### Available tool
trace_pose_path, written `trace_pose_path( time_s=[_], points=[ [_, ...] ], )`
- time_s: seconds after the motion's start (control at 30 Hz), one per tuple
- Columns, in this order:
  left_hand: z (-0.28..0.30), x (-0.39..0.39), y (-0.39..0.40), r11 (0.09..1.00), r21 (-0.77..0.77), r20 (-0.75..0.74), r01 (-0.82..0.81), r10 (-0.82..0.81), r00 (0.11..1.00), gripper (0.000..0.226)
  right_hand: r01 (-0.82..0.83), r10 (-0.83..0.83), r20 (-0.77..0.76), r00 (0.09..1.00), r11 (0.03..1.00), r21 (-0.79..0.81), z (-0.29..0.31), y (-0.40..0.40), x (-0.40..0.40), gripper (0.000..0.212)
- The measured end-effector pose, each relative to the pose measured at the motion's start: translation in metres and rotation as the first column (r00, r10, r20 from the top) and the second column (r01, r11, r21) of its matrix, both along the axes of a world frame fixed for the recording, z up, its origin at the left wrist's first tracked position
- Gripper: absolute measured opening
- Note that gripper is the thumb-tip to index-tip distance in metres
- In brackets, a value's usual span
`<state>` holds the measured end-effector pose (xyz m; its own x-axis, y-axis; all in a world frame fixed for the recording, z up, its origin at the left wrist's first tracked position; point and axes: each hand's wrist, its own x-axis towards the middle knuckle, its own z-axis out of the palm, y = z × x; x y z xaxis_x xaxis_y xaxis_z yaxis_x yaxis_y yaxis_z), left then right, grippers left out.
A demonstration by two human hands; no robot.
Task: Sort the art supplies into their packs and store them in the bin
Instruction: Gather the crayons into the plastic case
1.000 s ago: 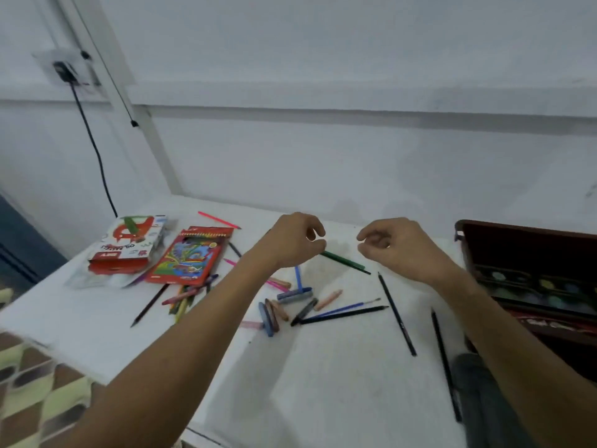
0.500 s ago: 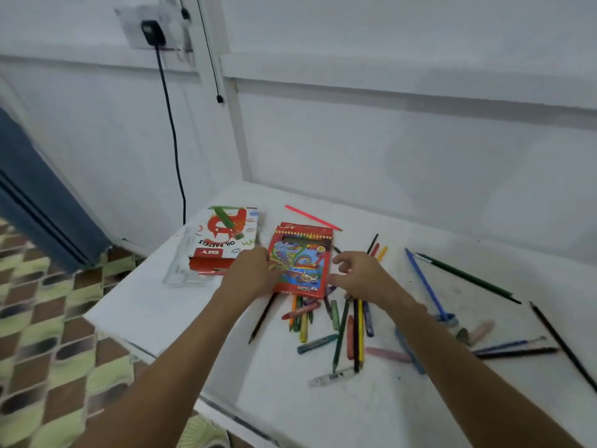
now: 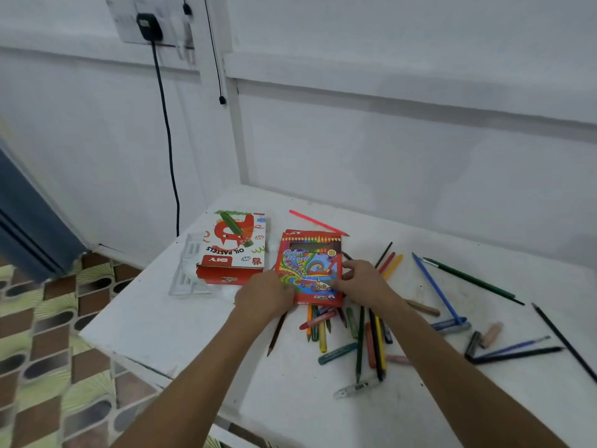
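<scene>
Head view: a person's left hand [image 3: 263, 294] and right hand [image 3: 363, 281] grasp the near corners of a colour pencil pack [image 3: 309, 268], fingers curled on its edges, as it lies near the far left corner of the white table [image 3: 181, 321]. An oil pastels box [image 3: 234, 245] sits just beside it, towards the left edge, part of it resting on a clear plastic tray [image 3: 189, 270]. Sorting looks barely begun: colour pencils [image 3: 376, 337] and pastel sticks [image 3: 337, 353] lie loose below the pack, a pink pencil [image 3: 318, 222] beyond it, and a blue pencil [image 3: 436, 289] and a green pencil [image 3: 473, 281] sprawl towards the right edge. No bin is in view, so everything appears left to pack and store.
</scene>
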<state>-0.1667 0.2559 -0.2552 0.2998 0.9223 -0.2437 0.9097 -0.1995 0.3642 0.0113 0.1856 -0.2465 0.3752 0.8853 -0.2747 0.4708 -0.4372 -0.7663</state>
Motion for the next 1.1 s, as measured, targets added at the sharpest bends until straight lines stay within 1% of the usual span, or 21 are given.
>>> trace_pose_path(
  time_s=[0.1,0.2,0.27,0.37,0.43,0.5,0.57,0.63,0.7,0.77,0.83,0.9,1.0,1.07,1.1],
  points=[
    [0.001,-0.003,0.004,0.998,-0.059,0.06,0.03,-0.026,0.998,0.033,0.007,-0.007,-0.032,0.999,1.0,0.015,0.0,-0.002,0.003,0.043],
    [0.005,-0.006,0.01,0.996,-0.061,0.196,0.059,-0.046,0.979,0.028,0.068,-0.065,-0.03,0.997,0.994,0.089,0.003,-0.003,0.008,0.039],
    [0.011,-0.008,0.014,0.998,-0.017,0.246,0.055,-0.049,0.968,0.028,0.087,-0.093,0.047,0.995,0.99,0.11,0.006,-0.002,0.012,0.038],
    [0.02,-0.017,0.026,0.999,0.045,0.222,0.021,-0.031,0.975,0.024,0.048,-0.059,0.201,0.978,0.997,0.058,0.01,0.001,0.011,0.038],
    [0.024,-0.031,0.04,0.994,0.1,0.199,-0.049,0.028,0.98,0.02,0.025,-0.038,0.236,0.971,0.998,0.059,0.012,0.006,0.005,0.038],
    [0.027,-0.049,0.056,0.974,0.161,0.207,-0.159,0.124,0.97,0.025,0.001,-0.02,0.22,0.975,0.997,0.083,0.014,0.018,-0.006,0.046],
    [0.028,-0.071,0.072,0.941,0.209,0.258,-0.265,0.208,0.943,0.03,-0.052,0.031,0.191,0.981,0.993,0.11,0.016,0.033,-0.022,0.047],
    [0.027,-0.088,0.085,0.92,0.219,0.254,-0.325,0.268,0.929,0.037,-0.107,0.087,0.147,0.985,0.985,0.138,0.016,0.05,-0.042,0.046],
    [0.025,-0.099,0.094,0.933,0.19,0.169,-0.306,0.276,0.946,0.037,-0.13,0.118,0.097,0.988,0.982,0.133,0.015,0.066,-0.062,0.047],
    [0.023,-0.104,0.099,0.954,0.137,0.092,-0.268,0.257,0.962,0.04,-0.125,0.123,0.023,0.992,0.99,0.069,0.012,0.081,-0.078,0.057],
    [0.021,-0.105,0.1,0.964,0.098,0.077,-0.246,0.239,0.968,0.046,-0.103,0.101,-0.088,0.991,0.995,-0.012,0.01,0.091,-0.091,0.061],
    [0.021,-0.105,0.098,0.971,0.071,0.108,-0.23,0.222,0.969,0.043,-0.092,0.084,-0.181,0.98,0.995,-0.036,0.009,0.096,-0.1,0.05],
    [0.023,-0.105,0.093,0.969,0.052,0.183,-0.24,0.227,0.956,0.036,-0.062,0.062,-0.257,0.964,0.998,0.008,0.007,0.097,-0.106,0.038],
    [0.025,-0.106,0.09,0.965,0.05,0.298,-0.257,0.232,0.926,0.035,-0.014,0.024,-0.353,0.935,0.999,0.03,0.007,0.095,-0.102,0.036],
    [0.027,-0.107,0.088,0.962,0.027,0.381,-0.271,0.241,0.893,0.037,0.009,0.01,-0.414,0.91,0.999,0.043,0.008,0.093,-0.098,0.035]
  ],
)
